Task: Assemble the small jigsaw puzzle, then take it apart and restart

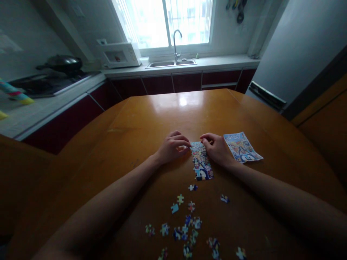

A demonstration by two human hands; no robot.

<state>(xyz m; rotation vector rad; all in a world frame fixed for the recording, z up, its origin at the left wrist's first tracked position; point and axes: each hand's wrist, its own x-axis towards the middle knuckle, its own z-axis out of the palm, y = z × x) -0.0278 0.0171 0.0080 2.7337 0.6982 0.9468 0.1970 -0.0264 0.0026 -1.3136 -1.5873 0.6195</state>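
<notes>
A partly joined jigsaw puzzle [202, 162] lies on the wooden table, showing a colourful cartoon picture with a dark blue figure at its near end. At its upper left corner, my left hand [175, 146] is closed in a pinch, with a small pale puzzle piece [185, 147] partly hidden by the fingers. My right hand [217, 148] rests along the upper right edge, its fingers curled and thumb near the index finger; what they hold, if anything, is hidden. Loose puzzle pieces [177, 233] are scattered on the near side, several overlapping.
A printed reference picture [241, 147] lies right of my right hand. One loose piece [224, 198] sits apart, below my right forearm. Beyond the table [179, 112] are a counter with a sink [161, 64], a microwave [120, 56] and a wok [62, 64] on the stove.
</notes>
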